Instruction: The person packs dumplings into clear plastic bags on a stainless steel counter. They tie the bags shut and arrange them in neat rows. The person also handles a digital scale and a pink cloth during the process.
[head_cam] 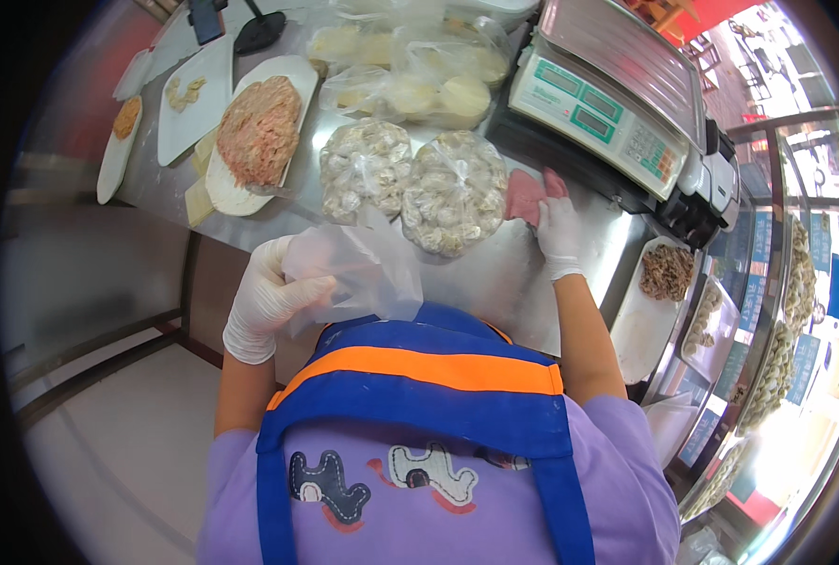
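My left hand (274, 293), in a white glove, pinches a translucent plastic bag (373, 272) in front of the apron. My right hand (559, 229), also gloved, lies at a pink cloth (525, 195) on the steel table (486, 289); its fingertips touch the cloth, but whether they grip it I cannot tell. Between my hands, two knotted clear bags sit side by side, the left bag (364, 169) and the right bag (454, 194), both full of small pale round pieces, possibly dumplings.
Behind stand bags of pale round wrappers (419, 95). At left are an oval plate of minced meat (260, 134), a white tray (193, 116) and a narrow dish (119, 152). A weighing scale (596, 106) stands back right, with a tray of dark filling (663, 275) and a glass display case beyond.
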A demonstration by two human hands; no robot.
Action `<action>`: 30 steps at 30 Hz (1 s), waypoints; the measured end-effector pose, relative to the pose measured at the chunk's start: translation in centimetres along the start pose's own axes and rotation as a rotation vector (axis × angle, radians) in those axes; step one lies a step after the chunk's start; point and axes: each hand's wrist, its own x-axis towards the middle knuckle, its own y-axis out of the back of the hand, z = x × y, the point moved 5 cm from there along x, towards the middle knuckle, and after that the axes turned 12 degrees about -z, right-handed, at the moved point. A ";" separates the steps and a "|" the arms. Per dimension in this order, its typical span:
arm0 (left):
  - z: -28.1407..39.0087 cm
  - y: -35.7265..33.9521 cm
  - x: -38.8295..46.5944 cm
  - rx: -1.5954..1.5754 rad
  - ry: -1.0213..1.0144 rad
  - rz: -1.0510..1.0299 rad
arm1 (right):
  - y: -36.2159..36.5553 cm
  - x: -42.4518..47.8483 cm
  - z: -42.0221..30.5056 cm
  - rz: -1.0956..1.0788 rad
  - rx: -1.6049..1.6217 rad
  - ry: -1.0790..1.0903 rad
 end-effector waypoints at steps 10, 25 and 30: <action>0.1 0.9 -4.8 0.115 0.171 0.089 | 1.1 0.4 3.7 -0.186 0.234 -0.340; -2.0 18.8 -15.9 0.177 -0.032 0.777 | 6.5 1.0 -31.2 -0.595 0.892 0.353; -5.9 28.8 -14.3 0.368 0.173 0.632 | -6.4 -0.5 -40.8 -1.093 1.165 0.183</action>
